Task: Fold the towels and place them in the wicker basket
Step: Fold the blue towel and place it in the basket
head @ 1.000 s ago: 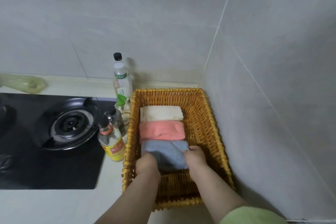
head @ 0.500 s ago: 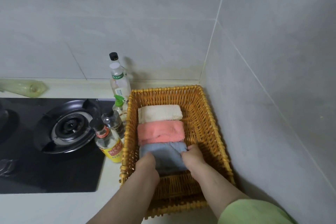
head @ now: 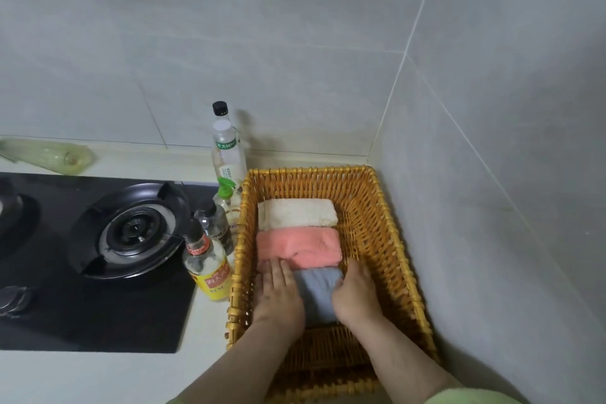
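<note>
Grey towel (head: 319,295) sits in the basket (head: 398,249), snug against the pink towel (head: 298,244), with the cream towel (head: 296,213) behind that. Left hand (head: 278,295) lies flat on its left end, and right hand (head: 355,295) cups the right end. I'd press down evenly and square it with the pink one so the fold doesn't spring open.
</note>
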Demonstrator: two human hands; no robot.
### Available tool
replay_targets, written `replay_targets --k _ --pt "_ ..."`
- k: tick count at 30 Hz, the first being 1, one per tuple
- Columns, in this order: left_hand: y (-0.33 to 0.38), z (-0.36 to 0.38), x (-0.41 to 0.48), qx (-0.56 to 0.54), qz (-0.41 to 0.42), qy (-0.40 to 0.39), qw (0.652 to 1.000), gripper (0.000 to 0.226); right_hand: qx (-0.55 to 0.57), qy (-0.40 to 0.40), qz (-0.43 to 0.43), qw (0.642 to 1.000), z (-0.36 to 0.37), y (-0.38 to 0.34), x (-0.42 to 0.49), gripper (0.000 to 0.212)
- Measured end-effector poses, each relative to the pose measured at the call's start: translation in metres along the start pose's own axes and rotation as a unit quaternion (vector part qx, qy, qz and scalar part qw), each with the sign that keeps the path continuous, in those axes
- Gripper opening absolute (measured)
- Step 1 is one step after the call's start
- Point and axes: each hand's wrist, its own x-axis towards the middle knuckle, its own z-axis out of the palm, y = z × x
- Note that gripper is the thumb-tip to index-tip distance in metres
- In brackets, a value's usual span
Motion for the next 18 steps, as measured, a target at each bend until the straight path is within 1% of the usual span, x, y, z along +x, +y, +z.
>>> replay_targets --k 1,2,3,4,6,8,10,12,14,16,18 --pt "-0.002 0.003 0.001 0.01 -0.004 0.006 1.0 0.086 -0.066 0.004 -0.082 0.994 -0.003 -0.003 -0.001 0.063" --pt "-0.002 0.003 0.003 0.025 -0.004 0.017 1.0 0.09 -0.121 -0.013 -0.152 0.981 -0.005 -0.007 0.001 0.068" --pt "-0.003 0.002 0.006 0.034 -0.002 0.029 0.999 0.095 -0.17 -0.05 -0.195 0.965 -0.006 -0.011 0.004 0.07" --pt "-0.004 0.0 0.01 0.036 -0.003 0.039 0.999 0.099 -0.21 -0.086 -0.212 0.951 -0.005 -0.014 0.007 0.071" --pt "-0.006 -0.004 0.016 0.025 -0.007 0.037 0.999 0.103 -0.258 -0.142 -0.205 0.933 -0.001 -0.009 0.016 0.069" --pt "-0.01 -0.005 0.022 0.025 -0.01 0.005 1.0 0.104 -0.275 -0.178 -0.192 0.925 0.001 0.001 0.02 0.066" --pt "-0.012 -0.006 0.027 0.068 -0.005 -0.034 0.997 0.099 -0.271 -0.201 -0.185 0.923 0.001 0.01 0.02 0.065" --pt "-0.012 -0.005 0.029 0.112 0.002 -0.065 0.992 0.094 -0.261 -0.208 -0.178 0.926 -0.001 0.015 0.022 0.067" --pt "-0.012 -0.005 0.032 0.129 0.002 -0.077 0.989 0.096 -0.258 -0.207 -0.178 0.927 -0.001 0.018 0.025 0.069" --pt "-0.014 -0.008 0.035 0.171 0.007 -0.073 0.983 0.103 -0.267 -0.201 -0.184 0.924 0.0 0.019 0.025 0.071" --pt "-0.017 -0.013 0.036 0.237 0.031 -0.063 0.969 0.118 -0.275 -0.199 -0.187 0.922 0.002 0.019 0.025 0.072"
